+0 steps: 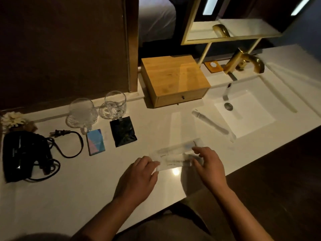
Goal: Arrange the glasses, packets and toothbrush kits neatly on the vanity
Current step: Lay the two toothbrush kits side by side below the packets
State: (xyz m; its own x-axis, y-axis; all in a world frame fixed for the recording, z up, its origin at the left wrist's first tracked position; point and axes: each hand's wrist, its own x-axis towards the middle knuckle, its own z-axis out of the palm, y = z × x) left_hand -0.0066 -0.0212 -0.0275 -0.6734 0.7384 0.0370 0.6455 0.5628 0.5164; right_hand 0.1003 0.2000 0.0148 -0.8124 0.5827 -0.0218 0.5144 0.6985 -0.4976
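Note:
Two clear toothbrush kits lie side by side on the white vanity (pixel 86 185), the nearer kit (pixel 175 161) and the farther kit (pixel 178 147). My left hand (pixel 139 178) pinches the left end of the nearer kit, and my right hand (pixel 211 166) holds its right end. A third toothbrush kit (pixel 214 125) lies slanted at the sink's edge. Two glasses stand at the back, the left glass (pixel 81 113) and the right glass (pixel 113 105). In front of them lie a blue-pink packet (pixel 95 142) and a black packet (pixel 123 131).
A black hair dryer (pixel 22 155) with its cord and plug (pixel 60 132) lies at the left. A wooden drawer box (pixel 175 79) stands at the back, beside a gold tap (pixel 245 62) over the sink (pixel 246 112). A flower ornament (pixel 13 120) sits far left.

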